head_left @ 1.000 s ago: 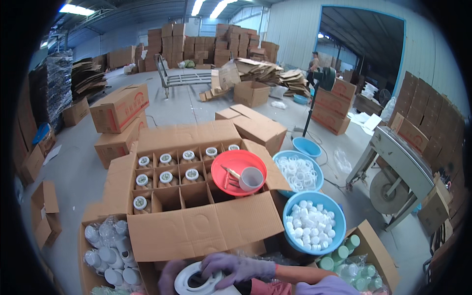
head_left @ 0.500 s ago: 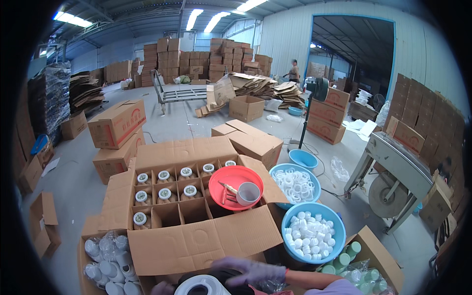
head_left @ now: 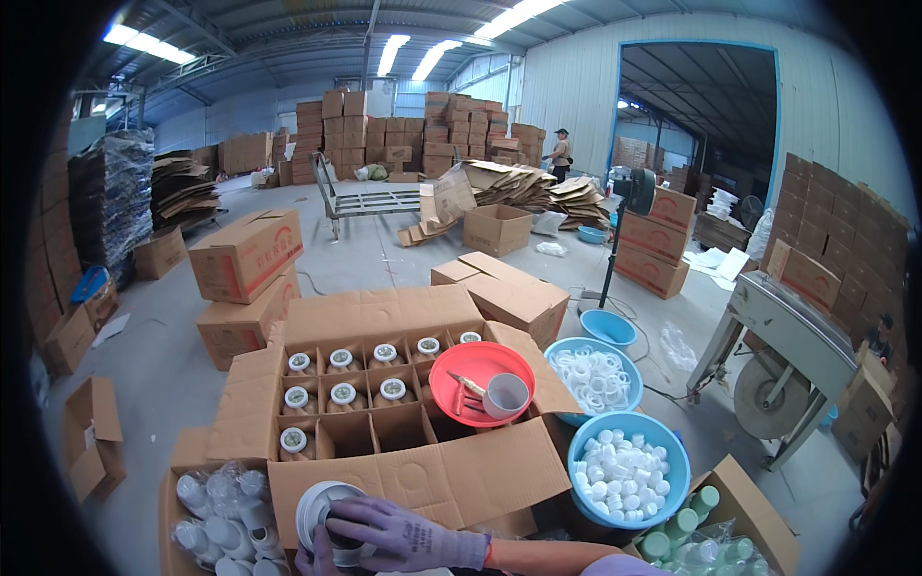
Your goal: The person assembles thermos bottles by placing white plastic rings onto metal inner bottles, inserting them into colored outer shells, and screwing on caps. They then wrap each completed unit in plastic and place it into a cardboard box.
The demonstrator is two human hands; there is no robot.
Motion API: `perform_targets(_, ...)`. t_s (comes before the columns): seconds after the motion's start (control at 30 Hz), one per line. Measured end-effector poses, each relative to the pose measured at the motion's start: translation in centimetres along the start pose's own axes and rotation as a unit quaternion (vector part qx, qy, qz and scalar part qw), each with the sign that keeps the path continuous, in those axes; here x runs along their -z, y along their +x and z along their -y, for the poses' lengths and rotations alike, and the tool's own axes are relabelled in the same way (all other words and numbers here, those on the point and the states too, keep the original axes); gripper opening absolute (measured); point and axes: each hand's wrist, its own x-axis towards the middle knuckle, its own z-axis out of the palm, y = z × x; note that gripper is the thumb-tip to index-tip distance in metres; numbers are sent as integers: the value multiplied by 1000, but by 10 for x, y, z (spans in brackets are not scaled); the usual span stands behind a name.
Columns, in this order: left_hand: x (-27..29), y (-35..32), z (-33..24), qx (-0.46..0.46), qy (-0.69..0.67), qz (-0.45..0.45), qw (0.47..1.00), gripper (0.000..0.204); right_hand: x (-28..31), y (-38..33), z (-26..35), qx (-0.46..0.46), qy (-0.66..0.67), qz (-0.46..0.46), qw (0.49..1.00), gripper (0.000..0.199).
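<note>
At the bottom centre, my right hand (head_left: 413, 534) in a purple glove reaches from the right over a white round plastic piece (head_left: 313, 501) with a dark, open middle. Its fingers curl over the near side of the rim. My left hand (head_left: 321, 557), also gloved, closes on the same piece from below and is partly cut off by the lower edge. The piece is tilted, and a greyish part sits under my fingers. Just beyond lies the front flap of a divided carton (head_left: 413, 475), where several white-capped bottles (head_left: 343, 394) stand in compartments.
A red basin (head_left: 451, 415) with a grey cup and tools rests on the carton's right side. Blue basins hold white rings (head_left: 588, 374) and small white caps (head_left: 624, 480). White plastic parts (head_left: 216, 518) fill a box at left, green-topped parts (head_left: 687, 528) one at right.
My right hand has come down and left onto a white round piece, and my left hand now grips it too. The view has tipped slightly, shifting the scene right and down.
</note>
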Motion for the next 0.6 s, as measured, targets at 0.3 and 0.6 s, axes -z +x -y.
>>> perform_targets(0.3,11,16,19,-119,26,8,993,43,-12,32,-12,27,-58,21,998,78)
perform_targets(0.6,35,40,45,-278,155,-104,942,45,-31,43,-70,-473,608,215,601,58)
